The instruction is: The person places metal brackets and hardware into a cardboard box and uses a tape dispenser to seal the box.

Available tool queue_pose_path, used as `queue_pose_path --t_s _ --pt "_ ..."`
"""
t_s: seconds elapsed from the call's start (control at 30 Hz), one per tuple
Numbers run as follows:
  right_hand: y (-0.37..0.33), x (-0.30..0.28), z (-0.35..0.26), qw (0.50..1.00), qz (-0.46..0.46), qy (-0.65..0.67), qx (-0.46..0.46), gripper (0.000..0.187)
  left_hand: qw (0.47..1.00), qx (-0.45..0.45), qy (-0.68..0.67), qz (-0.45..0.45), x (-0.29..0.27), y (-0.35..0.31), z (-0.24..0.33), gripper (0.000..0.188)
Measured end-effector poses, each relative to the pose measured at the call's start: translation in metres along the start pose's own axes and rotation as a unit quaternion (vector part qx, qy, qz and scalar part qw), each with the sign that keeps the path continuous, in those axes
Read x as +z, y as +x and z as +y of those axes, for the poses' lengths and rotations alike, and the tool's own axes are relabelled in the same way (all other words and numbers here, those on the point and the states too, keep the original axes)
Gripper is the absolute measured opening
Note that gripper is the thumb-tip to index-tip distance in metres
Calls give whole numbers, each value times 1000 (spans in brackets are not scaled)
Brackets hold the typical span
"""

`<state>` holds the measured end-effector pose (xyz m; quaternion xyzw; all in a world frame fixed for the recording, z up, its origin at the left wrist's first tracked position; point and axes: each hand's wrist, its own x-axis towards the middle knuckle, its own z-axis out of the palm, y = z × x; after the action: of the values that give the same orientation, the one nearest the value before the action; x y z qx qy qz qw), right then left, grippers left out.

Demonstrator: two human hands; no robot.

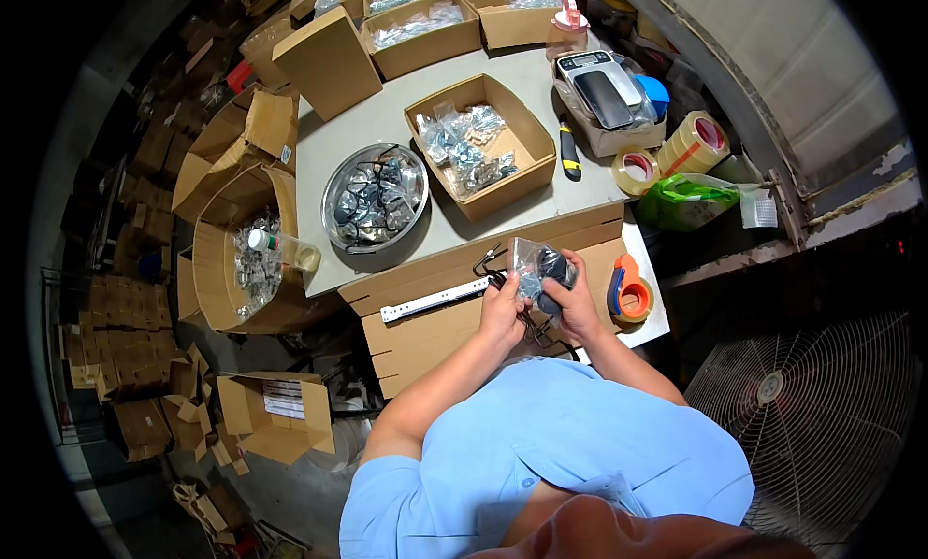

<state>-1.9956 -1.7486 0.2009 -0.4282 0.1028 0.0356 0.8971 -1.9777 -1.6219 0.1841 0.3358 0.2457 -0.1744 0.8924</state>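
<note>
Two hands meet over a flattened cardboard sheet (425, 351) in the head view: the left hand (500, 313) pinches a clear bag of small metal parts (528, 281), and the right hand (578, 305) closes around a black rounded piece (552, 266) pressed against it. From this bag, a white rail (435, 300) lies toward nine o'clock, a metal bowl (418, 211) at ten, an open carton (522, 184) at eleven, an orange tape dispenser (621, 272) at three.
</note>
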Motion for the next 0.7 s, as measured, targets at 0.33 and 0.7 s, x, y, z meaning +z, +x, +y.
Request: queue_pose_path --t_s 0.33,0.7 --pt "55 -113 71 979 200 -28 -15 42 988 -22 135 69 -42 21 21 12" --pt "51 -102 98 669 336 -662 36 53 978 -15 169 120 -105 7 25 14"
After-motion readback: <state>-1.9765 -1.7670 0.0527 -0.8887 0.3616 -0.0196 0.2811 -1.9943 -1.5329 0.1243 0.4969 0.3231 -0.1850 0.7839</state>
